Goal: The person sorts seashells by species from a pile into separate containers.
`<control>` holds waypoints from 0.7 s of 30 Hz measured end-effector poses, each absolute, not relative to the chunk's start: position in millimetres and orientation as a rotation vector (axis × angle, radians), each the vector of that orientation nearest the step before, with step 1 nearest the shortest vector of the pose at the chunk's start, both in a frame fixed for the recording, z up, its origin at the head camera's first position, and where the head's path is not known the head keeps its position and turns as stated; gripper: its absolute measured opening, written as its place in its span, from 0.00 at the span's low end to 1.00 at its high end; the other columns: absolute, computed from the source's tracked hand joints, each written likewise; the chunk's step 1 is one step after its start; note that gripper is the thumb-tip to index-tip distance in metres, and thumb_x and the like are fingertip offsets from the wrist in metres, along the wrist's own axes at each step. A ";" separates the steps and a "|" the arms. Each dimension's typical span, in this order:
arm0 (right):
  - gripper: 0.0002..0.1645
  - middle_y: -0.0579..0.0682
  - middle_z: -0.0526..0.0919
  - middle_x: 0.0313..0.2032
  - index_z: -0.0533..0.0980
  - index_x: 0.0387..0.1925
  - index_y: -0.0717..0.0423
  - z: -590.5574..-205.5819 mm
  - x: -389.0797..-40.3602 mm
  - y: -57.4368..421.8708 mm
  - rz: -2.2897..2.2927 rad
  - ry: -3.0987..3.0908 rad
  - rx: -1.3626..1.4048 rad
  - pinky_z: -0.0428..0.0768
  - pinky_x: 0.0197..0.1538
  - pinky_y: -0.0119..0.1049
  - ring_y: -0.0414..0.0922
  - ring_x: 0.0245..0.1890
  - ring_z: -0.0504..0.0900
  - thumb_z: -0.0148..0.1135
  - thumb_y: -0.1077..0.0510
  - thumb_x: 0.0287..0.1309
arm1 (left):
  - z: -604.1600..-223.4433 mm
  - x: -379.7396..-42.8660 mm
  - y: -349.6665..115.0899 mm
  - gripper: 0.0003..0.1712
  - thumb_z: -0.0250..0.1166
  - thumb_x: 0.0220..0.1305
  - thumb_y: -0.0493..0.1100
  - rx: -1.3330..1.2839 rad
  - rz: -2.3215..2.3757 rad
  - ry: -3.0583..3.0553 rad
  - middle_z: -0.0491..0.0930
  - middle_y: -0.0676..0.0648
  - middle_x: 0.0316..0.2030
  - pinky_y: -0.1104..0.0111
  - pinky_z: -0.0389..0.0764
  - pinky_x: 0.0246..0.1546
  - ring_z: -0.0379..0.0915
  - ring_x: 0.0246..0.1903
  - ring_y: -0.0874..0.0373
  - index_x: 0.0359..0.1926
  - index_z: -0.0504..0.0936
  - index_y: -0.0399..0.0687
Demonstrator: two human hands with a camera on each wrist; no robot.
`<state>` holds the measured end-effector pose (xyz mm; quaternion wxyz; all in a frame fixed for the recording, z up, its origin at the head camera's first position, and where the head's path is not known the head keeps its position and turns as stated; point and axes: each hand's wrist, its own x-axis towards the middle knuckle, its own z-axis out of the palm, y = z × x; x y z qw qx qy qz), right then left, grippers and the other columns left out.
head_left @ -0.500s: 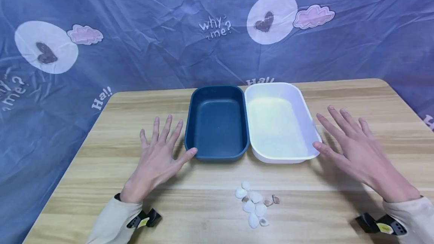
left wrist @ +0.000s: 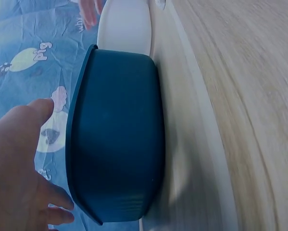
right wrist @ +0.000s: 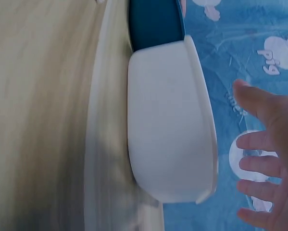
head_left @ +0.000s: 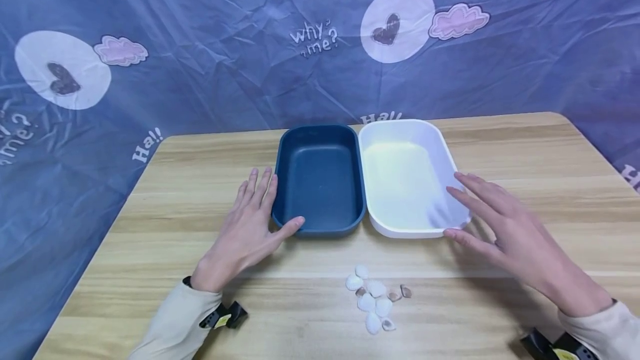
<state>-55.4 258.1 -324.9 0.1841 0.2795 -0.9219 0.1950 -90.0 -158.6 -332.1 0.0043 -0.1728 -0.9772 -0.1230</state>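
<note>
A dark blue rectangular tub (head_left: 320, 182) and a white tub (head_left: 410, 188) stand side by side on the table, both with nothing inside. My left hand (head_left: 245, 232) is at the blue tub's left side, fingers extended and thumb over its near-left corner. In the left wrist view, that hand (left wrist: 18, 163) appears beside the tub's rim. My right hand (head_left: 515, 243) is over the white tub's right edge, fingers spread and thumb at the near-right corner. The right wrist view shows this hand (right wrist: 273, 154) a little apart from the rim. Neither hand grips anything.
Several white and brown seashells (head_left: 372, 299) lie in a small cluster on the wooden table (head_left: 295, 315), nearer than the tubs. Behind the table's far edge hangs a blue printed cloth (head_left: 225, 60).
Both hands have moved inward to the tubs: the left hand rightward against the blue tub's side, the right hand leftward over the white tub's edge. The tubs and shells stay in place.
</note>
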 end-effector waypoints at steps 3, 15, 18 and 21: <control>0.38 0.55 0.71 0.64 0.74 0.61 0.55 -323.3 -53.2 250.3 0.558 -2.515 0.846 0.54 0.70 0.31 0.56 0.63 0.68 0.64 0.37 0.56 | -333.2 -90.6 -155.1 0.59 0.42 0.61 0.78 -0.556 -0.390 -3.066 0.34 0.45 0.76 0.54 0.37 0.72 0.23 0.74 0.50 0.75 0.42 0.40; 0.29 0.53 0.81 0.41 0.84 0.40 0.57 -320.0 -42.8 214.4 0.596 -2.210 1.047 0.70 0.51 0.28 0.48 0.39 0.78 0.49 0.39 0.68 | -336.8 -94.2 -139.2 0.62 0.40 0.59 0.80 -0.570 -0.373 -3.087 0.35 0.40 0.76 0.56 0.40 0.73 0.24 0.74 0.51 0.75 0.42 0.37; 0.26 0.48 0.81 0.38 0.84 0.36 0.54 -321.7 -38.4 208.9 0.583 -2.198 1.082 0.76 0.39 0.30 0.43 0.33 0.78 0.49 0.40 0.68 | -337.9 -94.0 -136.7 0.61 0.40 0.59 0.80 -0.574 -0.377 -3.095 0.35 0.40 0.76 0.56 0.40 0.72 0.23 0.74 0.51 0.75 0.43 0.37; 0.24 0.43 0.80 0.37 0.84 0.35 0.50 -324.9 -31.2 205.8 0.592 -2.278 1.092 0.78 0.34 0.30 0.38 0.31 0.79 0.49 0.40 0.69 | -339.7 -93.9 -135.3 0.61 0.40 0.59 0.80 -0.579 -0.379 -3.092 0.36 0.39 0.76 0.56 0.40 0.72 0.23 0.74 0.51 0.75 0.43 0.36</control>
